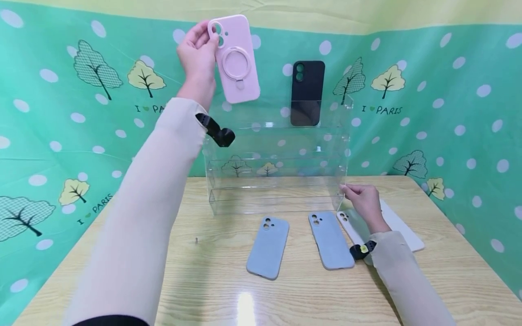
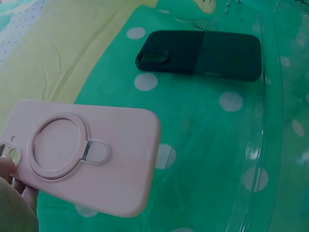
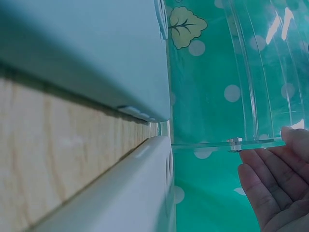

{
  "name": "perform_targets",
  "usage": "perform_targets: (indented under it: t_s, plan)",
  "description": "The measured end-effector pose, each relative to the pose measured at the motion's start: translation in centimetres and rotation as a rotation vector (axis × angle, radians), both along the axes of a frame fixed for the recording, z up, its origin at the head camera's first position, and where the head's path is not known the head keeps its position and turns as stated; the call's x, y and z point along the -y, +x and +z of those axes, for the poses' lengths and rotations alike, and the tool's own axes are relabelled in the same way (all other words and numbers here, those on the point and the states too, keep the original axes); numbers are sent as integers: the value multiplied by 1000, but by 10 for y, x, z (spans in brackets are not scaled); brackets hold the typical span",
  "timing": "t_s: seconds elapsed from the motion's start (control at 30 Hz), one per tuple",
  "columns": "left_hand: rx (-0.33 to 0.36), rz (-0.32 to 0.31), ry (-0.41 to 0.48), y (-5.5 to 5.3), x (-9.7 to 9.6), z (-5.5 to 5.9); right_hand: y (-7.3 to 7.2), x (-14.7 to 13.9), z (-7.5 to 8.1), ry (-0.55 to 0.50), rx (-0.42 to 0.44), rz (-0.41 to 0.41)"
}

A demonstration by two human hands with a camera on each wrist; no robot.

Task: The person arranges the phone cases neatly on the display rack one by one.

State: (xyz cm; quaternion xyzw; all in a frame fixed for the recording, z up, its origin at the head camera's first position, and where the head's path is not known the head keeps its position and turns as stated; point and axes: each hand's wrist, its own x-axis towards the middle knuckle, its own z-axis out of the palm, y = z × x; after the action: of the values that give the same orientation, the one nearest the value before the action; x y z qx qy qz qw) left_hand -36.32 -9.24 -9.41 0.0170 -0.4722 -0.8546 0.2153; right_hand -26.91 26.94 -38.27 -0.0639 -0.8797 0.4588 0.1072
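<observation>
Left sleeve [image 1: 140,217] nearest camera | hands apart: left hand [image 1: 199,61] pinches pink phone case [image 1: 244,86] above clear rack [image 1: 277,186], leftward; right hand [image 1: 364,201] pinches rack's right edge | black case [image 1: 306,97] stands in rack's top tier | 2 blue cases [image 1: 268,248] before rack

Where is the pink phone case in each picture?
Head: the pink phone case is at the top, left of centre, in the left hand.
Left wrist: lower left, appearing sideways.
Right wrist: not in view.
Shared landmark: the green dotted curtain.
</observation>
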Motion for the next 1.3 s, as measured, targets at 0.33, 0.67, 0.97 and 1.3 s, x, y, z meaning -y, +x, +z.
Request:
perform_targets:
  t_s: [0.33, 0.67, 0.97, 1.3]
  plan:
    - [-54, 28, 91, -7, 1, -4, 4, 1, 1, 1, -5, 7]
    - [20, 3, 6, -12, -2, -16, 6, 2, 3, -18, -6, 14]
    - [87, 9, -51, -22, -1, -31, 9, 1, 2, -15, 2, 11]
    - [108, -4, -165, -23, -6, -39, 8, 1, 2, -16, 5, -3]
